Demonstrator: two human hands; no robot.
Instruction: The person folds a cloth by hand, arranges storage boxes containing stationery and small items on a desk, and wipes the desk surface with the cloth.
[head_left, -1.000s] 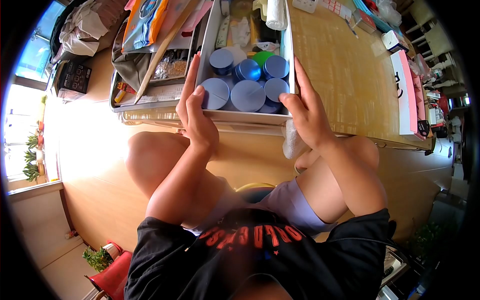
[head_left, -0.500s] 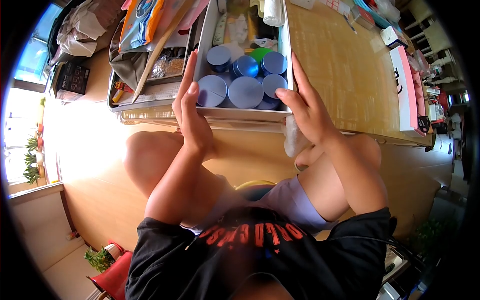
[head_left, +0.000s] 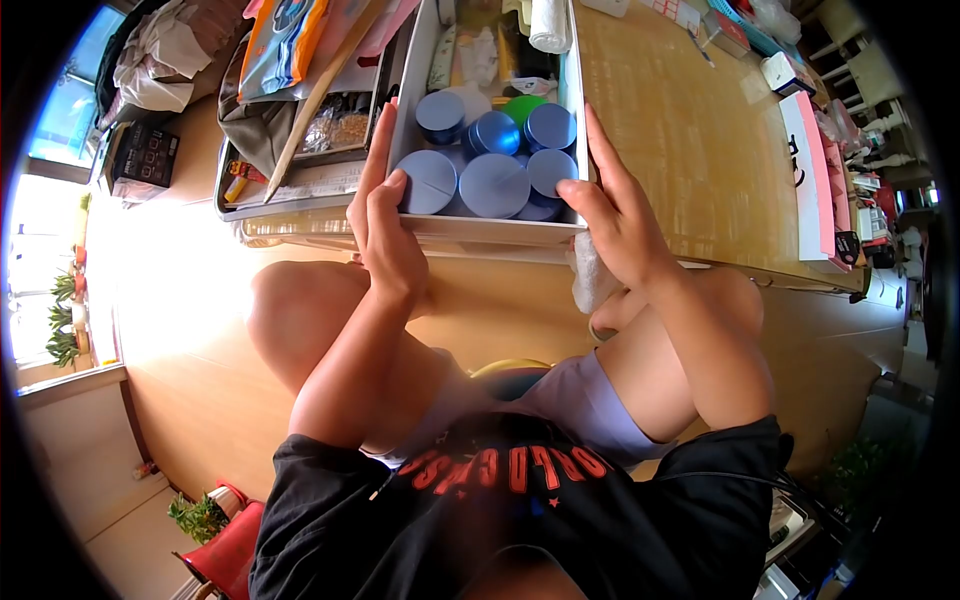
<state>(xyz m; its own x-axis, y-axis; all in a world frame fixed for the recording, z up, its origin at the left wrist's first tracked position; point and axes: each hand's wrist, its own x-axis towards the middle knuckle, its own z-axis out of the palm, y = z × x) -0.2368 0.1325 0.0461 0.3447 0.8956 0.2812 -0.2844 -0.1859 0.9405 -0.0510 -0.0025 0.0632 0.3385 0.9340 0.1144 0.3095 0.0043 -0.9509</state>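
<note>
At the table edge (head_left: 775,262), left hand (head_left: 392,240) and right hand (head_left: 626,228) clasp opposite sides of a white box (head_left: 490,232) holding blue jars (head_left: 495,185).

Blue containers (head_left: 495,186) in white box (head_left: 490,229)

We see a tan floor (head_left: 200,420) running beneath a table (head_left: 690,170) with a glossy yellowish top, and daylight from a window (head_left: 35,225) on the left bleaches a stretch of that floor almost white. Green potted plants (head_left: 63,335) stand against the window, above a pale wall (head_left: 60,430), and we spot another leafy plant (head_left: 195,515) towards the bottom left. Along the right edge, we find the room much dimmer.
</note>
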